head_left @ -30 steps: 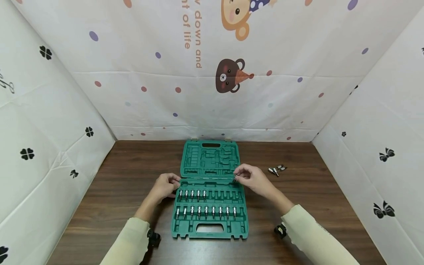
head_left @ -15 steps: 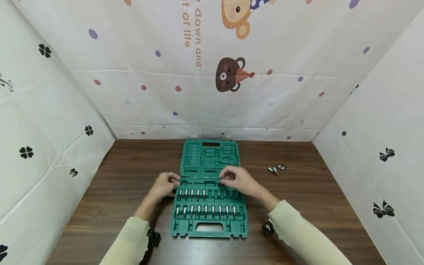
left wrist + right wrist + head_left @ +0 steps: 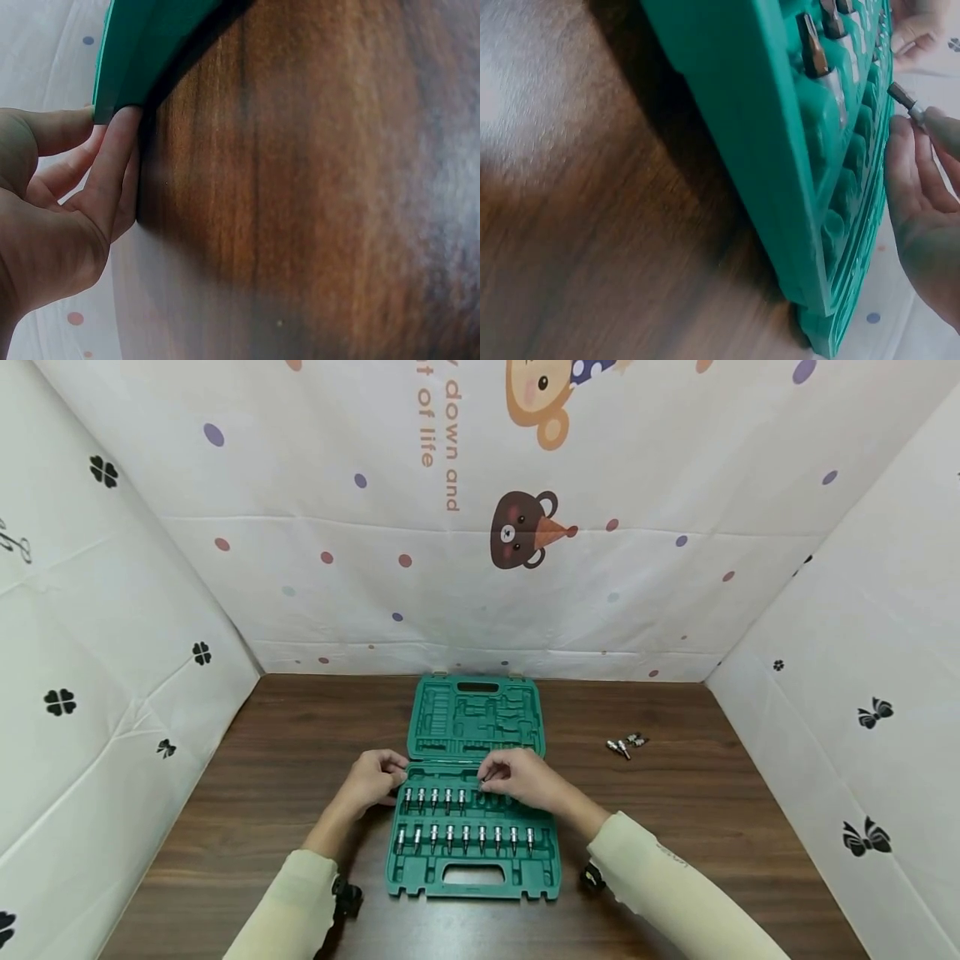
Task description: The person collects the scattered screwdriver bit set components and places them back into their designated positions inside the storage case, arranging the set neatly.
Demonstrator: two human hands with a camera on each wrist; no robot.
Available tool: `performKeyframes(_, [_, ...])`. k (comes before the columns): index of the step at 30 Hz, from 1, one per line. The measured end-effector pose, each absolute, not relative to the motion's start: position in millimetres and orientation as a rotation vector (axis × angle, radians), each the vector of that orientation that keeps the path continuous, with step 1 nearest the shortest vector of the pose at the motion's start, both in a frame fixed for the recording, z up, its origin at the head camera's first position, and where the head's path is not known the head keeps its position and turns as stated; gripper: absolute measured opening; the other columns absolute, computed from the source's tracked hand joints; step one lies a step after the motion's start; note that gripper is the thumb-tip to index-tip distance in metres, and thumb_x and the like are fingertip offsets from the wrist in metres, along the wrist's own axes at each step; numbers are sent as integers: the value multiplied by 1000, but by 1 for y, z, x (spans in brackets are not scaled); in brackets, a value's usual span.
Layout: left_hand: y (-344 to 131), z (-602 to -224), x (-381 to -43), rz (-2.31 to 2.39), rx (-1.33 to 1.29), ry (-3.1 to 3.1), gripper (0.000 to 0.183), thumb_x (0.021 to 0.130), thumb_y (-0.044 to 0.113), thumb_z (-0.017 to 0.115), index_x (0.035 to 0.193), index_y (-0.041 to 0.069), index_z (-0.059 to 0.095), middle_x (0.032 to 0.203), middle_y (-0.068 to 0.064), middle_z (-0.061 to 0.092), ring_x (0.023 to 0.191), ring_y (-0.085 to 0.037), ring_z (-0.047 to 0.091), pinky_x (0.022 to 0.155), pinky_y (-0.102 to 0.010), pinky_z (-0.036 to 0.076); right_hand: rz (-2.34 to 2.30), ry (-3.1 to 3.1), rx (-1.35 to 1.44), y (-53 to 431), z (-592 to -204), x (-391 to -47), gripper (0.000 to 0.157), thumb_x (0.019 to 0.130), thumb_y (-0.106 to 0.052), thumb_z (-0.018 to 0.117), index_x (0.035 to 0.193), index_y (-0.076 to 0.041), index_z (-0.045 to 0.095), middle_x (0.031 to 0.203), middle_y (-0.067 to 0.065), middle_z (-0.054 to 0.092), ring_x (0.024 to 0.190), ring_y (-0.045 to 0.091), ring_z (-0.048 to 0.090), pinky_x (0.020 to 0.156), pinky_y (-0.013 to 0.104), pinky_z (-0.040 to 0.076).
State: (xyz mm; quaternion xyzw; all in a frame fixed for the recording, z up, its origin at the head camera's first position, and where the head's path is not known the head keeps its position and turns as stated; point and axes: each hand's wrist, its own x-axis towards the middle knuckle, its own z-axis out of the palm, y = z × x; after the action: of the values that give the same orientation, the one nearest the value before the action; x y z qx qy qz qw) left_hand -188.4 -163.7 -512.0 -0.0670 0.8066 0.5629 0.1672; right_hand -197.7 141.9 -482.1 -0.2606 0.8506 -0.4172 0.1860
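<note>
A green tool case (image 3: 474,881) lies open on the wooden table, its lid (image 3: 477,714) flat toward the back. Two rows of metal bit sockets (image 3: 465,837) stand in the tray. My left hand (image 3: 375,781) grips the case's left edge (image 3: 120,90) near the hinge. My right hand (image 3: 517,781) pinches a small bit socket (image 3: 904,99) just over the upper row, beside the last filled slot (image 3: 462,800). The slots under my right hand are hidden.
A few loose bit sockets (image 3: 626,744) lie on the table to the right of the case. Patterned cloth walls close in the table (image 3: 720,827) at the left, back and right. Bare wood shows on both sides of the case.
My right hand has moved left along the hinge line, from the case's right end to the middle of the upper row, carrying the bit. The left hand has stayed put.
</note>
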Motion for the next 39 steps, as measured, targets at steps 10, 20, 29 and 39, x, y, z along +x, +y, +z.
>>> performKeyframes(10, [-164,-511,-188,1588,-181,2301,18,102,-1,58,118,-3,66,103,-17,63,88,-26,65,70,-41,64,-1022,2452,-834,131,-486,-195,9,98,-14,72,106,-14,74,97,-7,73,89,5,68,78,23,57])
performKeyframes(20, [-163,-510,-187,1584,-185,2303,18,102,-1,59,118,-3,66,102,-16,62,88,-25,65,69,-41,63,-833,2552,-942,124,-487,-195,7,97,-16,74,104,-15,74,100,-4,69,87,5,64,75,22,56])
performKeyframes(29, [-164,-512,-188,1580,-177,2308,17,102,-1,59,117,-2,66,101,-15,62,88,-26,64,69,-40,63,-761,2591,-953,119,-487,-195,6,97,-15,74,102,-15,73,98,-2,65,85,8,58,73,25,53])
performKeyframes(39, [-164,-514,-189,1567,-178,2338,17,102,0,58,116,-1,67,99,-14,62,87,-25,63,68,-39,63,-739,2591,-809,111,-480,-198,24,92,-16,79,115,-11,73,112,3,71,102,18,67,87,34,58])
